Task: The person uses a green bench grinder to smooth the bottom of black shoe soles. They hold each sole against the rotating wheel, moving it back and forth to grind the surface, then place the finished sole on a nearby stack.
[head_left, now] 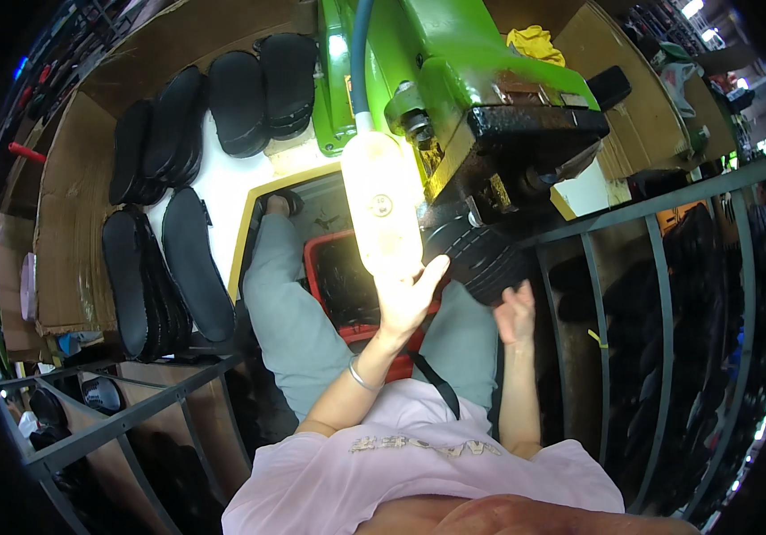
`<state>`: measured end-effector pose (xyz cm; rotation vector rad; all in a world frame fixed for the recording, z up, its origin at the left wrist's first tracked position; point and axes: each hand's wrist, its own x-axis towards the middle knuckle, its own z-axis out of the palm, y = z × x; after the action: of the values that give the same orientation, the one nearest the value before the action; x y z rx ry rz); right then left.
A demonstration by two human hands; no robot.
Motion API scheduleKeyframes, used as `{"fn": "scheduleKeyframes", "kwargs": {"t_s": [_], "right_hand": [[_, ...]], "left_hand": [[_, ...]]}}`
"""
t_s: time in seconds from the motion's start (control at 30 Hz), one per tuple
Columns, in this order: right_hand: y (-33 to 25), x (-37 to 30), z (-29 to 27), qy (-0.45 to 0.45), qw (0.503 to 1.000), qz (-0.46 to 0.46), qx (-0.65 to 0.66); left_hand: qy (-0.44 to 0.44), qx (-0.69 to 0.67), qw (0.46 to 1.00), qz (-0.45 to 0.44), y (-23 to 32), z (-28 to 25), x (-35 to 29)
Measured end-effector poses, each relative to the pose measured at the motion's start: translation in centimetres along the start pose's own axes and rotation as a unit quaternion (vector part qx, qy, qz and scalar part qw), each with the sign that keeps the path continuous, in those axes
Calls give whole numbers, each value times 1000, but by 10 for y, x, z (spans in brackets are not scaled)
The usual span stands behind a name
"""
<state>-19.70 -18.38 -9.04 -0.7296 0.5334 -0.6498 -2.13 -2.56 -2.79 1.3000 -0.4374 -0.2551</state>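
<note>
The ribbed black piece [483,259] lies just beyond your right hand's [515,316] loosely bent, ungripping fingers; lamp [381,207] glare obscures your left hand's [403,299] grip.

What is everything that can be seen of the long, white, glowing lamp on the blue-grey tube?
The lamp is a rounded oblong head, so bright that its edges wash out and its material cannot be told. One small round detail marks its middle. At its top, a pale collar joins it to the blue-grey tube. Lit, it runs lengthwise down the picture, left of the green, dark-fronted machine. In the picture its lower end meets the person's left hand; contact cannot be told.
</note>
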Motion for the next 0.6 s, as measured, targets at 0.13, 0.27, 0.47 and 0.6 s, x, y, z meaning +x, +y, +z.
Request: {"fn": "scheduleKeyframes", "kwargs": {"t_s": [0.13,0.27,0.47,0.6], "right_hand": [[51,-32,5,-20,995,98,20],[56,-49,4,-5,996,82,31],[7,-30,6,-4,999,-11,-35],[-37,7,19,21,994,-72,-85]], "left_hand": [[19,91,994,62,4,-3,17],[5,70,995,72,23,-11,17],[12,-4,999,52,21,-22,4],[1,-18,999,42,14,-26,2]]}}
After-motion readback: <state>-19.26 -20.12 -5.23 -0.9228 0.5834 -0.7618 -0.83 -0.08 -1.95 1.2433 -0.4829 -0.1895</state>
